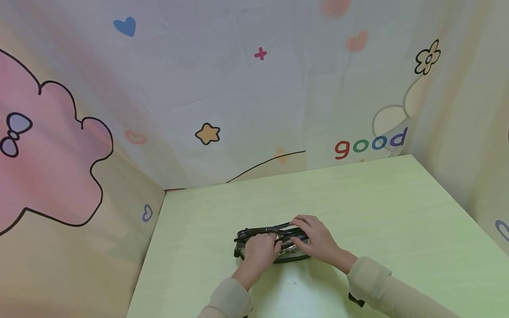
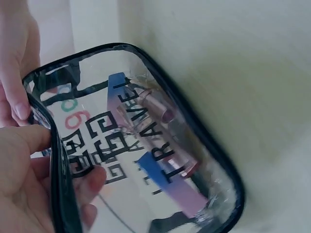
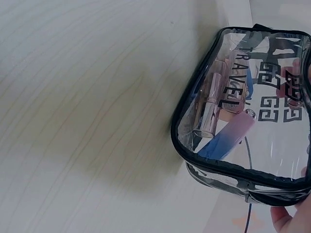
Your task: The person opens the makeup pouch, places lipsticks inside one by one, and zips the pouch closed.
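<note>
A clear toiletry bag (image 2: 146,126) with black trim and the word TRAVEL stands upright on the table. At its top edge my left hand (image 1: 261,252) pinches the black zip rim between thumb and fingers. My right hand (image 1: 318,238) grips the same rim towards the right end, with thumb and fingers on opposite sides. Through the clear plastic, a blue-and-pink tube (image 3: 227,136) and shiny pink cosmetic tubes (image 3: 209,109) lie at the bottom. In the head view, the hands cover part of the rim, and I cannot tell how far the zip is open.
The pale green tabletop (image 1: 358,207) extends around the bag. Behind it hangs a printed curtain (image 1: 246,97) with hearts, a star and the word "good". More printed cloth (image 1: 51,176) rises along the left side of the table.
</note>
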A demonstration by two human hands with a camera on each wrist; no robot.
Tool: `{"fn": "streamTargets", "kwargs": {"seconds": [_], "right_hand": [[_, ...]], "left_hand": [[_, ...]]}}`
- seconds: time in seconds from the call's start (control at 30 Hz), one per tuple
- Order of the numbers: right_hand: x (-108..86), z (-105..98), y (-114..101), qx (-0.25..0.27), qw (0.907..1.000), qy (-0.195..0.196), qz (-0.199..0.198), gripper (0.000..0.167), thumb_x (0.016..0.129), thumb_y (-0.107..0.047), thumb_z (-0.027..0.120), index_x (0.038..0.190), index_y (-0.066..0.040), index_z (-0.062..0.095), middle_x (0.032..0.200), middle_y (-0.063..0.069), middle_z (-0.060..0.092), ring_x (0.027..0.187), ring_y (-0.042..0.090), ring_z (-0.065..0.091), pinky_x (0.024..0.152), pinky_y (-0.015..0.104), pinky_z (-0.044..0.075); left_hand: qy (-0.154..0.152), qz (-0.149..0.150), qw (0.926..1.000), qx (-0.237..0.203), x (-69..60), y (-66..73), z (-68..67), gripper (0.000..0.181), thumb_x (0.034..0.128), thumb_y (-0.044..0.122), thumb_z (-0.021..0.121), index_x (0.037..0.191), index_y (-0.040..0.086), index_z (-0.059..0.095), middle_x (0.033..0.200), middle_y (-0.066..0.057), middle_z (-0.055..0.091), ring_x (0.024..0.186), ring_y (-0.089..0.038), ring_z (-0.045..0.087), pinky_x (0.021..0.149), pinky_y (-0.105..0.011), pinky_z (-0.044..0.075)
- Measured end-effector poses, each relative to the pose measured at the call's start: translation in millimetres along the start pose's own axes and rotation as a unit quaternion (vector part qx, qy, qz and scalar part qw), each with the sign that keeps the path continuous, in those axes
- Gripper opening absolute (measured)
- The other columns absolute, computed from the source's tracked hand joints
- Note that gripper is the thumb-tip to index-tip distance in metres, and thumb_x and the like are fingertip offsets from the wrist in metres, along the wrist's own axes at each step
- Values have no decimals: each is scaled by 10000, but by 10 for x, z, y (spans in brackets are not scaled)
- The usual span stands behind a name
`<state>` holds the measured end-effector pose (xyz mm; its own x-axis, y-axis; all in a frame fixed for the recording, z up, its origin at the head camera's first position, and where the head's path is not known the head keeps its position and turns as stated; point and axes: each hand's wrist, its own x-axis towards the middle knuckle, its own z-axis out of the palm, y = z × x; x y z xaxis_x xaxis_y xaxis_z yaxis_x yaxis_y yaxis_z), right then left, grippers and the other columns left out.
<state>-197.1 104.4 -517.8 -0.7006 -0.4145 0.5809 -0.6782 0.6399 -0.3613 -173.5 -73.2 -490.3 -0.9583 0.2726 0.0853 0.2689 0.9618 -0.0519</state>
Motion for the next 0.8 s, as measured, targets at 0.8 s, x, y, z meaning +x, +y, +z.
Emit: {"fn": "streamTargets", "kwargs": {"seconds": [0.8], "right_hand": [[7, -19, -33, -122, 9999, -107, 37, 413, 739, -273, 680, 1111, -119, 590, 1090, 65, 564, 1029, 237, 507, 818, 418, 449]], "left_hand": [[-71, 211, 9847, -1727, 38, -120, 61, 135, 850, 313, 556, 890, 208, 631, 581, 82, 566, 417, -41, 395, 403, -194, 307]]}}
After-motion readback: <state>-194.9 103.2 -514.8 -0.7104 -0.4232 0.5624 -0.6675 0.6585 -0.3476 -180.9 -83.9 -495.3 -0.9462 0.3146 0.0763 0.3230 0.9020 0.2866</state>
